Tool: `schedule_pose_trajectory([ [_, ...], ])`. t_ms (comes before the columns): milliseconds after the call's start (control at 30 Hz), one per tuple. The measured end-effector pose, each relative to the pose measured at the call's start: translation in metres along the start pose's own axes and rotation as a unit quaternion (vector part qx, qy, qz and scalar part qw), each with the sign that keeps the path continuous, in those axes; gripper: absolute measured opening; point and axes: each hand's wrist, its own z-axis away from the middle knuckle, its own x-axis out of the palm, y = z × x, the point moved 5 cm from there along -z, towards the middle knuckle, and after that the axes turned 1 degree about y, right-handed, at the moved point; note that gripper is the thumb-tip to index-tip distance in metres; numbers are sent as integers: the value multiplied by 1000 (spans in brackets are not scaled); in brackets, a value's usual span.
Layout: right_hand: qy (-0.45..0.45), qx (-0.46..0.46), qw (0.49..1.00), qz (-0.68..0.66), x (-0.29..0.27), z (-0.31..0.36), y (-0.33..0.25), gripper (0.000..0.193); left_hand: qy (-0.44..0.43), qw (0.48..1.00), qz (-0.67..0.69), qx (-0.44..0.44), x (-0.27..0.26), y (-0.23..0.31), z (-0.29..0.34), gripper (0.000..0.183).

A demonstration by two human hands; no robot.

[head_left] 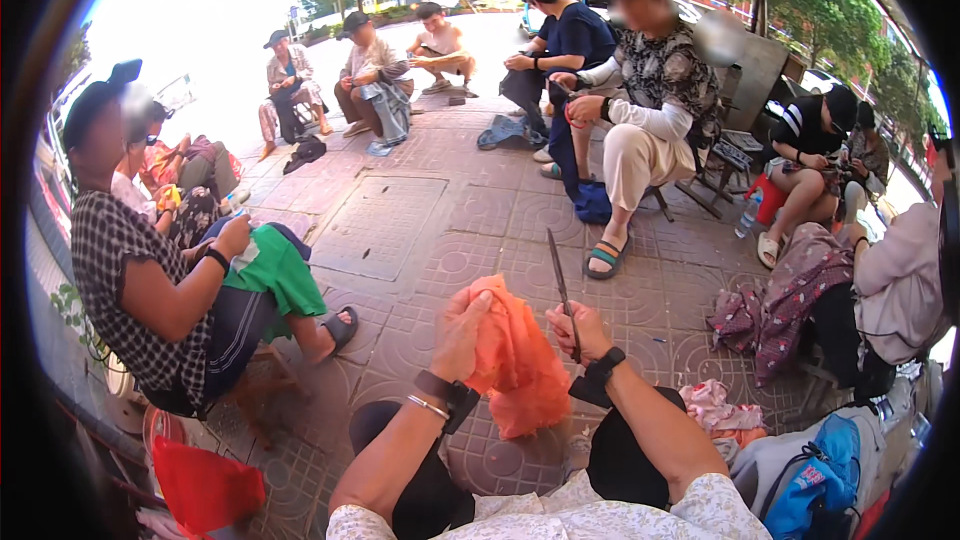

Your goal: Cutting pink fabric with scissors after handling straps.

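Between my knees and a little ahead of them, my left hand point(460, 333) pinches the upper edge of an orange cloth point(518, 355). The cloth hangs down in loose folds, its lower end bunched and thin-looking. To its right, my right hand point(580, 331) is closed round a long, narrow dark blade point(557, 268) with its tip pointing up and away. Its grip is mostly covered by my fingers, so whether it is a knife or closed scissors is unclear. The blade stands apart from the cloth. Both of my wrists wear dark bands, and a bracelet sits on the left one.
Seated people ring the patterned paving point(470, 208), several with cloth in their hands. On the left, a person has green fabric point(275, 275) across the lap. Near my right side lie pink cloths point(718, 408) and a blue bag point(818, 475); a red bag point(205, 480) is at lower left.
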Motion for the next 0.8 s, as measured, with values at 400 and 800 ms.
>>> schedule_pose_trajectory([
  [400, -1, 14, 1000, -21, 19, 8, -23, 16, 22, 996, 80, -18, -12, -14, -3, 15],
  [800, -64, 76, 943, -317, -17, -13, -20, 29, 18, 996, 69, -61, -16, -24, 4, 22],
])
